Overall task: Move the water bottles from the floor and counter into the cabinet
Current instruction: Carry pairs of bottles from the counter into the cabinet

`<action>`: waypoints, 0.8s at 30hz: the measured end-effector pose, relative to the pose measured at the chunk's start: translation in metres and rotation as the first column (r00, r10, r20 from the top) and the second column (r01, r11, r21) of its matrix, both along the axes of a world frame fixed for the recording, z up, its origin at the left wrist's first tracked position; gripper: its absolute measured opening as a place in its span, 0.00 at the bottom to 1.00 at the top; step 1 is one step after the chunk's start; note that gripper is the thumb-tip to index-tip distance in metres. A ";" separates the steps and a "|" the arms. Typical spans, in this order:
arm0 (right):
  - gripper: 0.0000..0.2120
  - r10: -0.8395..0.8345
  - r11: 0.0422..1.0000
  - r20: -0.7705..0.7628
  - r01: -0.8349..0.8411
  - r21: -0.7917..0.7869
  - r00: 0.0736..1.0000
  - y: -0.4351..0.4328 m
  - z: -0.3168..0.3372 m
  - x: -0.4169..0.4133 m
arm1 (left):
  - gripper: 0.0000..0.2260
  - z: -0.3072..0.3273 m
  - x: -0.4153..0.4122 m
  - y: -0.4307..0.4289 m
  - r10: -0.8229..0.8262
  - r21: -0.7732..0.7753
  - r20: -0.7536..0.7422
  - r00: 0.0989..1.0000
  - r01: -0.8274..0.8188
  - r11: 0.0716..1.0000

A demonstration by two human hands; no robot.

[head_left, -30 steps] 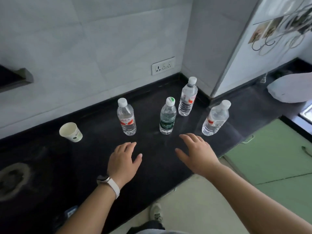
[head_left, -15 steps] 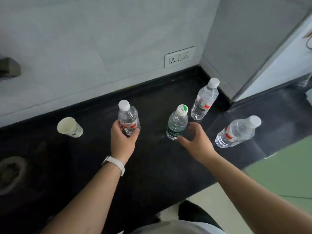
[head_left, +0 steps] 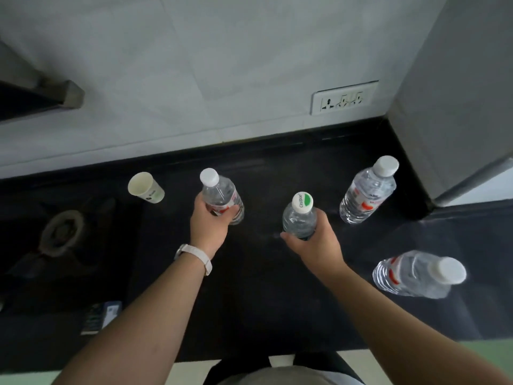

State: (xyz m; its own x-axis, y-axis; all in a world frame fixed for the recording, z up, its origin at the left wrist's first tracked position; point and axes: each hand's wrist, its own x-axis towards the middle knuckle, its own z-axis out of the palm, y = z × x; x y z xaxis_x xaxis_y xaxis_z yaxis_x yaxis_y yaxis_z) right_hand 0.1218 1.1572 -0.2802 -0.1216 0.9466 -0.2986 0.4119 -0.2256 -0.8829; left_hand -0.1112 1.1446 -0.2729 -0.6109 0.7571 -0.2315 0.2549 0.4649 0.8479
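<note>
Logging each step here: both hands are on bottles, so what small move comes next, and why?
Probably lift both off the counter: the left hand grips the red-label bottle, the right hand grips the green-cap bottle, both apparently standing there.

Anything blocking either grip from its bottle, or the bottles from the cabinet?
Nothing between them: the left grip holds the red-label bottle, the right grip holds the green-cap bottle. The cabinet is out of view, so that path can't be judged.

Black counter point(head_left: 255, 295) carries a paper cup point(head_left: 146, 188), a rear bottle point(head_left: 366, 191), a nearer bottle point(head_left: 413, 275).
</note>
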 end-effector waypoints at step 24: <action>0.29 0.472 0.874 0.065 -0.476 0.094 0.879 -0.081 0.032 -0.092 | 0.26 0.029 -0.016 -0.221 0.463 0.137 0.134 0.876 -0.479 0.867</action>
State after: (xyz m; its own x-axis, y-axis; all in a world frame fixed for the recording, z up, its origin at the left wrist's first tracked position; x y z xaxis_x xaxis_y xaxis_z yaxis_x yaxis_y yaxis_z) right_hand 0.0293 1.0760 -0.2484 -0.5536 0.8044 -0.2154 0.4809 0.0976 -0.8714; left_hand -0.1274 0.9238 -0.2439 -0.8855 0.4166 -0.2059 -0.0445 0.3651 0.9299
